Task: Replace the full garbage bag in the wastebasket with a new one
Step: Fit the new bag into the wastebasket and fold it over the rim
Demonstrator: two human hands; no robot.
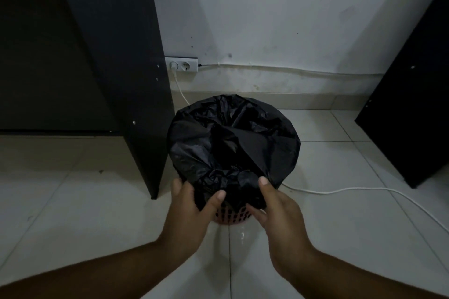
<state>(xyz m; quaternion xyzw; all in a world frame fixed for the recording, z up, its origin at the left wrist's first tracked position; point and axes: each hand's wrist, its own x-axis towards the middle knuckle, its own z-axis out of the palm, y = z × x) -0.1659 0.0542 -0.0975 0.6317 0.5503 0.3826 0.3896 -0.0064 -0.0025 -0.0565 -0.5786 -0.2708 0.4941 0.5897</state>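
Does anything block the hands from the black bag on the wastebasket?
Nothing visible does: the left hand and right hand already pinch the black bag at the near rim of the pink wastebasket.

The crumpled black plastic garbage bag hid nearly all of the pink slotted plastic wastebasket and its contents.

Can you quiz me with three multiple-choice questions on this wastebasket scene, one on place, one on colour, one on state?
1. Where does the wastebasket stand?
A. On a desk
B. On the tiled floor beside a dark panel
C. Inside a cupboard

2. What colour is the bag?
A. White
B. Blue
C. Black

3. What are the hands doing?
A. Both gripping the bag's near edge
B. Resting on the floor
C. Holding a cable

Answers: 1 B, floor tiles surround it beside the panel. 2 C, black plastic covers the rim. 3 A, left hand and right hand pinch the plastic.
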